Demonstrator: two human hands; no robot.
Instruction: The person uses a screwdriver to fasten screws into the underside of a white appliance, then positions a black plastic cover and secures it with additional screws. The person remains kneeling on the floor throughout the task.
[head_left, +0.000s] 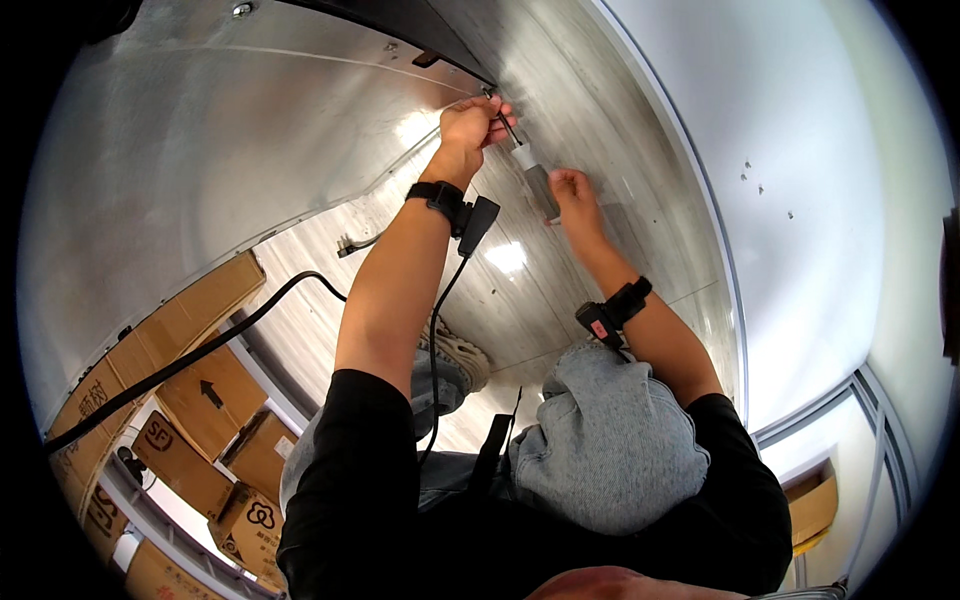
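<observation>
Head view: we crouched over a wood-patterned floor (520, 310), with a screwdriver (541, 190) angled between our hands, its dark shaft (511, 130) leading up to the lower edge of a large metal panel (200, 150). Our right grip (577, 200) was closed on the tool's grey handle, near its rear end. Our left grip (470, 124) had its fingers curled about the shaft near the tip, beside the panel's edge; whether they pinched the metal or merely steadied it, we could not tell.

By our judgement the tool was light and stiff, hardly fragile, and best held around the thick handle, with the slim, probably smooth shaft taking only a loose guiding touch. The panel looked rigid and heavier by far, its flat face offering little to hold.

Textures varied around us. The panel had a dull, brushed-looking sheen with soft reflections; the handle was a plain cylinder ending in a pale collar (524, 156). Glossy grey streaks ran along the floor, which caught a bright spot of light. A smooth white surface (740, 110) curved through the lens at right. At lower left, a thick black cable (75, 432) crossed stiff brown cardboard boxes (190, 460), and faded denim (610, 450) wrinkled over our knee.
</observation>
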